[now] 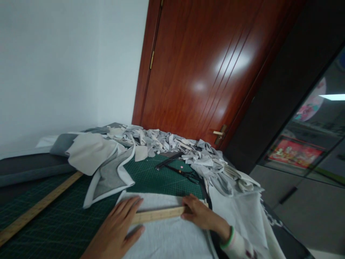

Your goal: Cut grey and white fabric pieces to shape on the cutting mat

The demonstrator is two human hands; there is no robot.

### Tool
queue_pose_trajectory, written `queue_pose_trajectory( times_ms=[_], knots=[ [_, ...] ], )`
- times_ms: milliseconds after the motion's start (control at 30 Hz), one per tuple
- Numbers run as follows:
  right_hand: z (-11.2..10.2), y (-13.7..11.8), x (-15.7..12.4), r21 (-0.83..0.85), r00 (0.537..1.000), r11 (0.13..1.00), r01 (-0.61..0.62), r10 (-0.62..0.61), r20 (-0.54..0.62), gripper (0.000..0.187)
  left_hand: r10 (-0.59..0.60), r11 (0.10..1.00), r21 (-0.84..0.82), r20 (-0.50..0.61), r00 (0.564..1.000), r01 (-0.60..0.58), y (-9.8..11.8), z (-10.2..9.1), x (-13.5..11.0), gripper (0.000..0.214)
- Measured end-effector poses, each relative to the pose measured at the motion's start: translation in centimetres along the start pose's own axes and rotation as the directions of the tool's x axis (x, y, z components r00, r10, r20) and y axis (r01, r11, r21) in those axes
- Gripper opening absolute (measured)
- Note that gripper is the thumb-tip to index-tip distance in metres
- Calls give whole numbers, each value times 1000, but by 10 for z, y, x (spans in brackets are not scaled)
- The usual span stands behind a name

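A short wooden ruler (159,214) lies across a pale grey piece of fabric (172,239) on the green cutting mat (159,176). My left hand (118,228) lies flat on the ruler's left end with its fingers stretched out. My right hand (201,214) presses on the ruler's right end, fingers curled over it. Whether a marker or chalk sits in the right fingers cannot be made out.
A long wooden ruler (35,210) lies diagonally at the left of the mat. Black scissors (188,174) rest beyond the fabric. A heap of grey and white fabric scraps (172,142) lines the far and right edges. A red-brown door (205,68) stands behind.
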State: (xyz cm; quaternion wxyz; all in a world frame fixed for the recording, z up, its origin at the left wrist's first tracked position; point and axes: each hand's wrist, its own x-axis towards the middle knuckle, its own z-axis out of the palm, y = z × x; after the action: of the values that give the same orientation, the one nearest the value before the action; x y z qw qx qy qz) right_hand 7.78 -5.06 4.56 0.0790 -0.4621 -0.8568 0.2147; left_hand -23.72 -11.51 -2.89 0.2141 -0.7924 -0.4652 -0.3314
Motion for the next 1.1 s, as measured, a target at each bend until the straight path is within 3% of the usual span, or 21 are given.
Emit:
queue_pose_trajectory(
  times_ms=[100,233,333,467,700,867,1000,1100],
  knots=[
    [-4,12,2,-27,997,998,57,-59,-49,19,-16,998,55,-65,998,20,-2,3,-3,73],
    [-22,45,3,-111,975,990,-90,65,-211,11,-38,993,111,-103,994,50,-3,7,-6,82],
    [-40,73,9,-161,916,947,-277,210,-341,18,-38,988,144,-106,994,53,-3,8,-5,80],
    [-53,99,22,-183,818,845,-503,396,-417,25,4,985,172,-114,993,16,-3,8,-4,70],
    [-39,111,32,-177,747,766,-618,502,-436,25,13,984,178,-121,993,9,-3,8,-6,55],
    [-41,105,29,-158,788,819,-551,449,-420,27,12,980,199,-122,992,13,-2,7,-6,52],
    [-48,78,19,-161,882,912,-377,301,-361,23,-28,983,179,-90,996,44,-1,6,-7,49],
    [-42,41,9,-128,964,977,-170,137,-230,16,-125,976,169,-87,988,138,-5,6,-13,44]
  ],
)
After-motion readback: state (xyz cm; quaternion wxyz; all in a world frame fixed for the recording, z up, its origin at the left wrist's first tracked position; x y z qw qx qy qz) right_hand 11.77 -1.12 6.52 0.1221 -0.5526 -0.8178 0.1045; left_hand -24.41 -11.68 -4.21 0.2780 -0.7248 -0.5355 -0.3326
